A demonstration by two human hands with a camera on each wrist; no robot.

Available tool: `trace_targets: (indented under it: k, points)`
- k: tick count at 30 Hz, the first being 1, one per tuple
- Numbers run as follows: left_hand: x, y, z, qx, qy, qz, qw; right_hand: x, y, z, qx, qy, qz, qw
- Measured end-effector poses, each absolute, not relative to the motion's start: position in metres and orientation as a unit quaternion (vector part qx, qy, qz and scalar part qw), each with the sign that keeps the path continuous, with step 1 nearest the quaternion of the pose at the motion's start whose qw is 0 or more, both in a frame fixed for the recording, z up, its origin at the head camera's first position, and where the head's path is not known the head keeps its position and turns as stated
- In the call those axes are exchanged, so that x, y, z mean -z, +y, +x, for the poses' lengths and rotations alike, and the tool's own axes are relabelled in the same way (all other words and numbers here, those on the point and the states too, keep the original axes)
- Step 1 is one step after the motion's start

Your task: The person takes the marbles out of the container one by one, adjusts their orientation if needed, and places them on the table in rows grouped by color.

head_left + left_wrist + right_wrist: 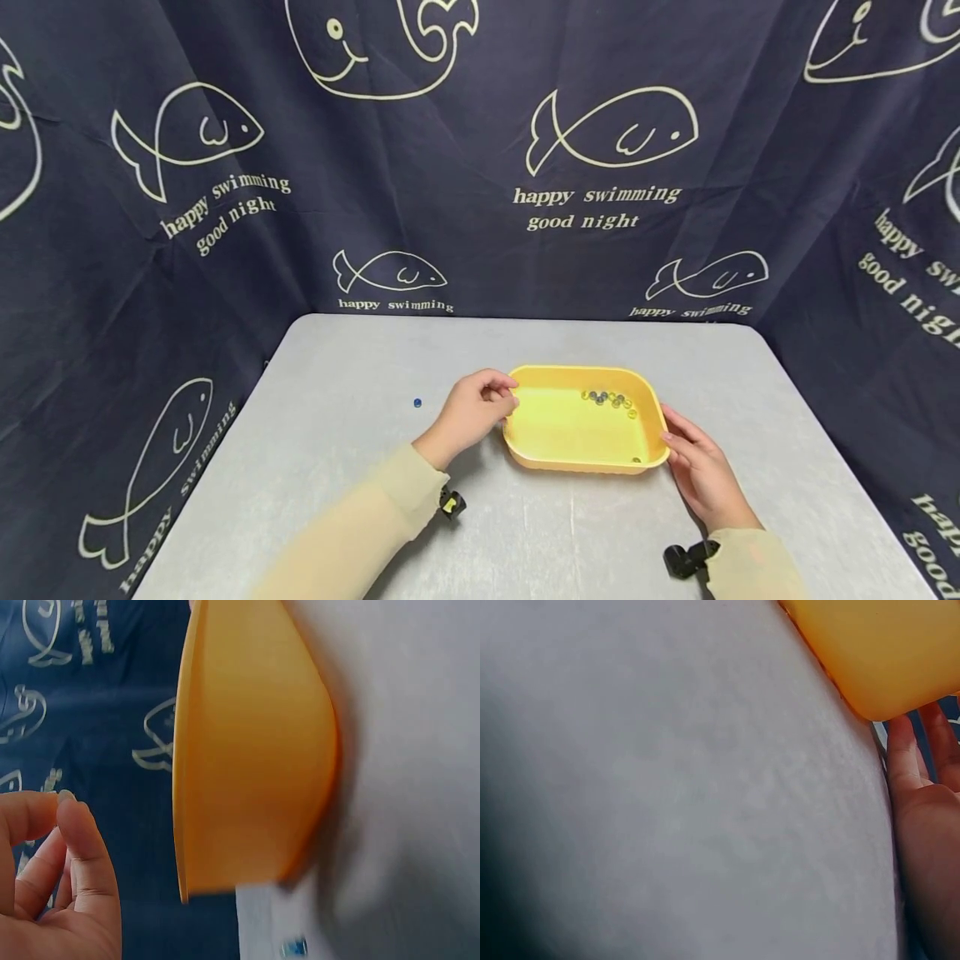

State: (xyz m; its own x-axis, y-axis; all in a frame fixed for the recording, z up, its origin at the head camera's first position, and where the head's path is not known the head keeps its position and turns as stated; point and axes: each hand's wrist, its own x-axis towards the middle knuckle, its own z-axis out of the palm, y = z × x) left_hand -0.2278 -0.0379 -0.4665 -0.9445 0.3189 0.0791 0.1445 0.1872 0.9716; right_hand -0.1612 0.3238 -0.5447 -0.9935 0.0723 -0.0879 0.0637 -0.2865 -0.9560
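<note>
A yellow plastic tub [577, 462] stands on the table, with several clear and dark glass marbles [617, 402] grouped at its far right. A lone marble [637, 460] lies by its near right corner. My left hand [476, 408] hovers at the tub's left rim, fingers loosely bent; the left wrist view shows thumb and forefinger tips [66, 796] close together, no object visible between them. At the right end, my right hand [701, 467] holds the tub's wall, thumb near the rim and fingers partly hidden. A blue marble [417, 402] sits left of the tub.
The grey table [585, 542] has a dark blue fish-print curtain [480, 167] behind it and at both sides. Black wrist devices [452, 503] are strapped at both of my sleeves.
</note>
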Motion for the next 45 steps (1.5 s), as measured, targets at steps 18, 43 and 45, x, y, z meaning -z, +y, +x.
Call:
trace_targets:
  k: [18, 43, 45]
  points:
    - [0.481, 0.040, -0.217, -0.530, 0.808, 0.241, 0.095, 0.542, 0.324, -0.160, -0.802, -0.595, -0.054, 0.002]
    - [0.489, 0.107, -0.251, -0.526, 0.831, 0.155, 0.093, 0.545, 0.324, -0.160, -0.788, -0.612, -0.074, -0.006]
    - [0.494, 0.110, -0.255, -0.522, 0.834, 0.144, 0.100, 0.545, 0.324, -0.159, -0.785, -0.614, -0.079, -0.009]
